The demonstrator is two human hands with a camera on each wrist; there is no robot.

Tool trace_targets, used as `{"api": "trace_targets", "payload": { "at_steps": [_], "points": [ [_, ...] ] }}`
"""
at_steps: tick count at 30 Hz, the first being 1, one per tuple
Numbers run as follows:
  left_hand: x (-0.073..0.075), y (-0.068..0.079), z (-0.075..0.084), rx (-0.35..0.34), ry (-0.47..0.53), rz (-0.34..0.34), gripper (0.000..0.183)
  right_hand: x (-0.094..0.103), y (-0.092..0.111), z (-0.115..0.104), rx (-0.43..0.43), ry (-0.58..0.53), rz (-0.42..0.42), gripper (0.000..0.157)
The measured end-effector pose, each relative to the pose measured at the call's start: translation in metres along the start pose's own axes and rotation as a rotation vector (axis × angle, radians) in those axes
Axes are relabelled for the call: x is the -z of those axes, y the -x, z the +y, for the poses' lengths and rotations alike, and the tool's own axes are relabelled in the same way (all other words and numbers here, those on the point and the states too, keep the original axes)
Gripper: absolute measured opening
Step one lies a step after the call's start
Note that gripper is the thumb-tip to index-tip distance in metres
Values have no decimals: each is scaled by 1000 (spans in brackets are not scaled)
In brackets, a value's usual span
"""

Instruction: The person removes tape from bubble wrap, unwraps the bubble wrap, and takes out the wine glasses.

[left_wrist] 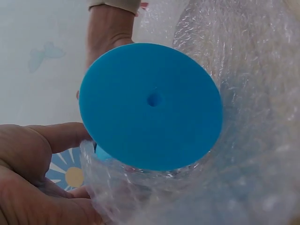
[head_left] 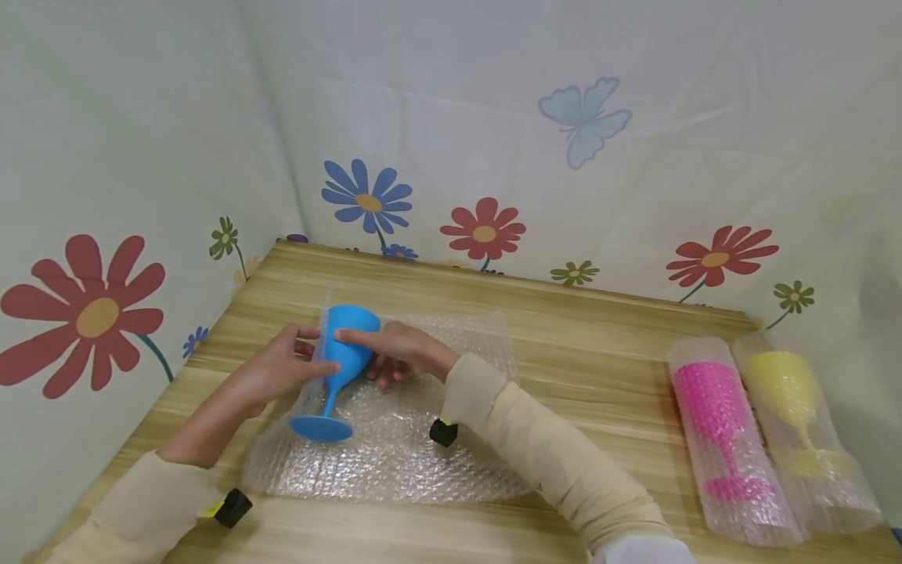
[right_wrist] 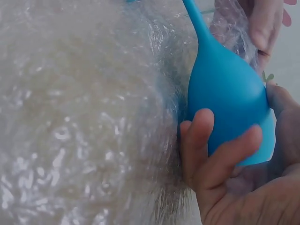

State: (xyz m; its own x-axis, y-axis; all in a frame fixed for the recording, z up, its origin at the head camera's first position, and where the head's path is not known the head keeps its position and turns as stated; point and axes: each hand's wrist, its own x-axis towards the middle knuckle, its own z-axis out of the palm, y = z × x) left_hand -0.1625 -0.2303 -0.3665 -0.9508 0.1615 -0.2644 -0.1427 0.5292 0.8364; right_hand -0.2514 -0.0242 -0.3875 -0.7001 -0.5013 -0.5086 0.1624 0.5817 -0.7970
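Observation:
A blue goblet (head_left: 350,333) lies tilted on a sheet of bubble wrap (head_left: 366,470), its round foot (left_wrist: 150,108) facing the left wrist camera. My right hand (head_left: 405,348) grips the bowl, with the thumb across one side and fingers around the other, as the right wrist view shows. On the goblet's left, my left hand (head_left: 285,364) holds the raised edge of the bubble wrap between thumb and fingers, close against the bowl. Part of the left fingers is hidden behind the wrap and goblet.
On the right of the wooden table (head_left: 599,345) lie a pink goblet (head_left: 712,399) and a yellow goblet (head_left: 785,384), each rolled in bubble wrap. A white curtain (head_left: 451,117) printed with flowers and a butterfly stands behind the table and along its left side.

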Motion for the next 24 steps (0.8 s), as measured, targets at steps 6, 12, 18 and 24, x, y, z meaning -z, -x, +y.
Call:
{"api": "trace_targets", "payload": {
  "at_steps": [6, 12, 18, 24],
  "points": [
    [5, 2, -2, -33, -11, -29, 68, -1, 0, -2, -16, 16, 24, 77],
    [7, 2, -5, -60, -4, -8, 62, -11, 1, -4, -33, -19, 87, 75],
    [8, 2, -5, -70, 0, -8, 60, -16, 3, -5, -30, -17, 130, 69],
    [13, -1, -9, -61, -90, 9, 58, -18, 4, -4, -21, 0, 159, 69]
  ]
}}
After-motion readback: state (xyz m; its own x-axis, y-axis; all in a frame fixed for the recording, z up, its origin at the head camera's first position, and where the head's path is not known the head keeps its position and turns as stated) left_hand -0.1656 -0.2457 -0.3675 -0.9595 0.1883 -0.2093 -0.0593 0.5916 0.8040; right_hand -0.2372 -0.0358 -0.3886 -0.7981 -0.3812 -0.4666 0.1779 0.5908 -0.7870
